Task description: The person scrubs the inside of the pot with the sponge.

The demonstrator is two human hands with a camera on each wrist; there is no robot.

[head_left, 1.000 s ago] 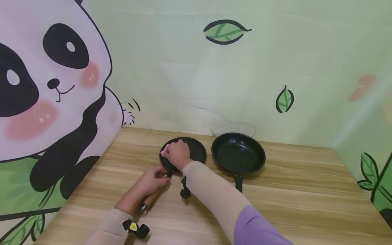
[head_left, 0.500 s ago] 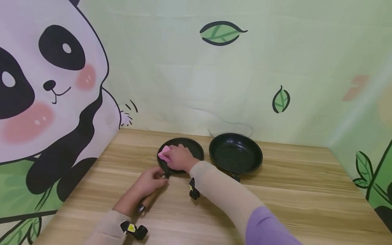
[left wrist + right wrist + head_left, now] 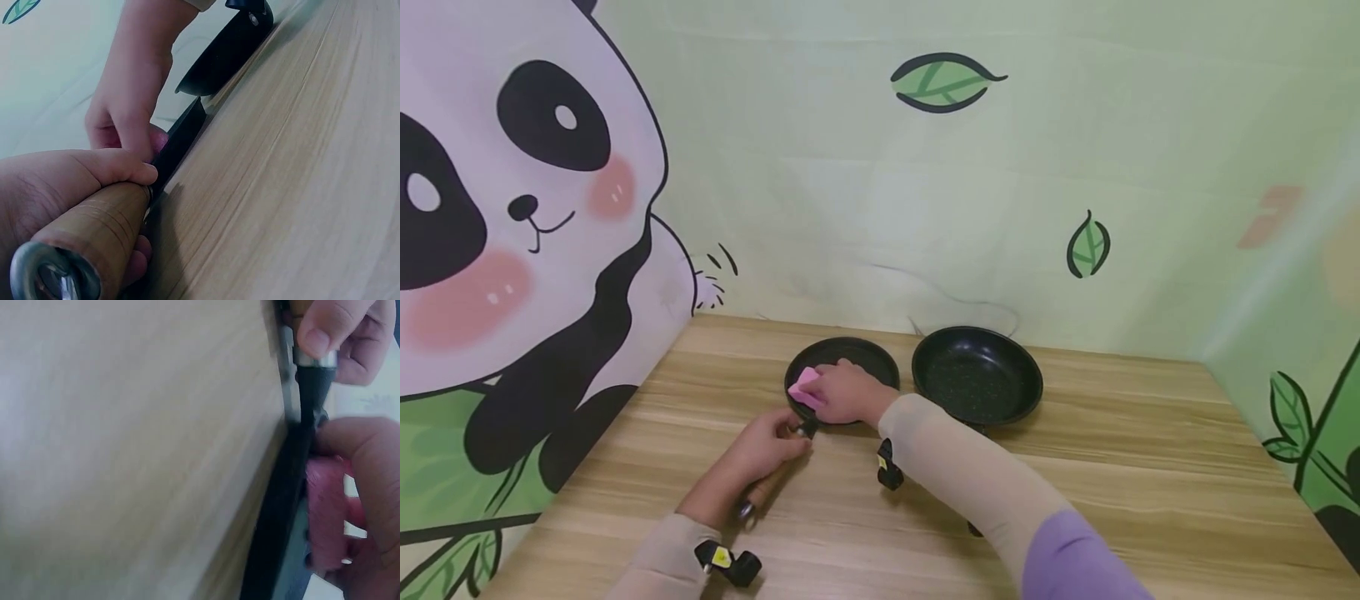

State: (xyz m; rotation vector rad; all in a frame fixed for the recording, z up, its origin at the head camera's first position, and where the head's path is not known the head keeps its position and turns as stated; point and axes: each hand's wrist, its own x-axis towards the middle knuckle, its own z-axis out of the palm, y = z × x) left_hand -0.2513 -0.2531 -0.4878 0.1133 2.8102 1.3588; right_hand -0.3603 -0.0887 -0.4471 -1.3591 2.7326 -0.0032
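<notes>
A shallow black frying pan [image 3: 872, 360] with a wooden handle [image 3: 103, 228] lies on the table at the left. My left hand [image 3: 765, 446] grips that handle near the pan, thumb along its top and fingertips showing underneath in the left wrist view. Over the pan's inner left side, my right hand [image 3: 848, 393] holds a pink sponge [image 3: 806, 388] against the surface. Seen from the right wrist, the sponge [image 3: 326, 512] sits between fingers and thumb, just inside the pan's rim [image 3: 275, 519].
A deeper black frying pan [image 3: 977, 375] stands close to the right of the first one, its handle mostly hidden under the right forearm. Behind the wooden table [image 3: 1120, 500] rises a green wall [image 3: 820, 208] printed with leaves and a panda.
My right hand has shifted with the sponge across the pan, slightly down and right, and more of the sponge shows. The left hand keeps its grip on the handle.
</notes>
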